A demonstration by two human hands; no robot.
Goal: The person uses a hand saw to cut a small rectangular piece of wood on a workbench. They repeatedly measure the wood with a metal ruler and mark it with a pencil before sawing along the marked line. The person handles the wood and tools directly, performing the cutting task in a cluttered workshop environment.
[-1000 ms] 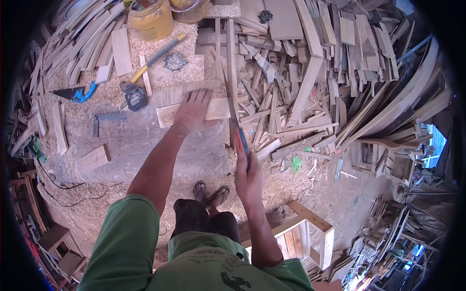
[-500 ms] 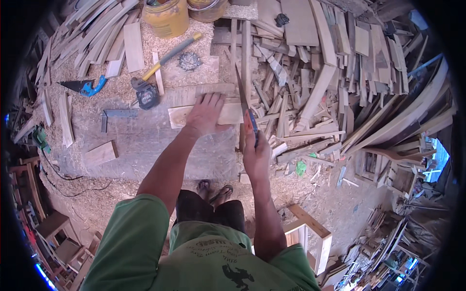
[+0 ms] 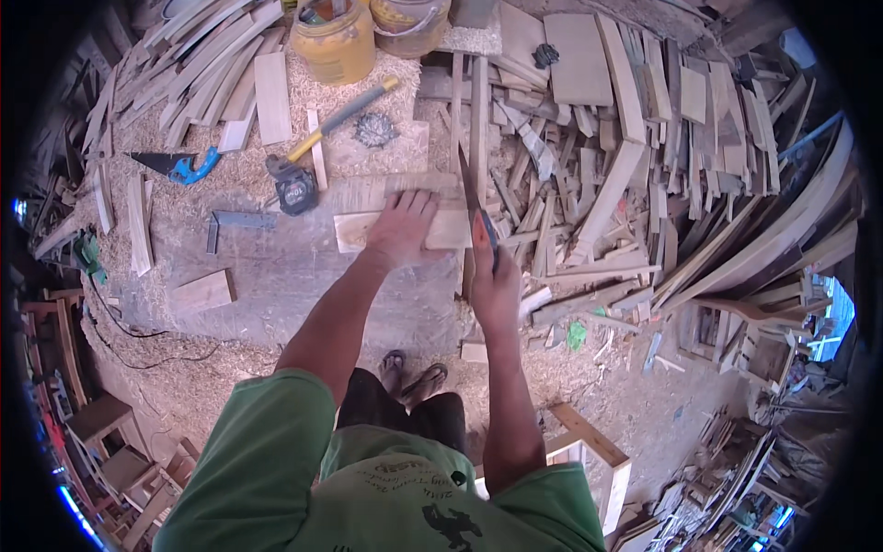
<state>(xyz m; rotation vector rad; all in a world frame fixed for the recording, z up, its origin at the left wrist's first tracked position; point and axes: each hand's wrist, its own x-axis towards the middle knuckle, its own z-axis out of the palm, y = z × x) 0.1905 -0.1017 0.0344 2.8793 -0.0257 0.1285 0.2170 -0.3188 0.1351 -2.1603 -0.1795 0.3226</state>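
Note:
My left hand lies with fingers spread on a pale board and onto a weathered board just beyond it. My right hand grips a handsaw with an orange and dark handle, its long blade pointing away along the boards' right end. To the left on the worn worktop are a black tape measure, a yellow-and-grey handled tool, a metal square, a blue-handled saw and a small offcut. A crumpled metallic clump sits among the shavings.
Yellow buckets stand at the back. Heaped offcuts fill the right, long curved planks beyond. Stacked strips lie back left. A wooden frame is low right, a black cable at the worktop's left.
My right hand has pushed the saw forward, away from me, along the boards' end. My left hand stays on them. The view has shifted, so the scene sits further right in the picture.

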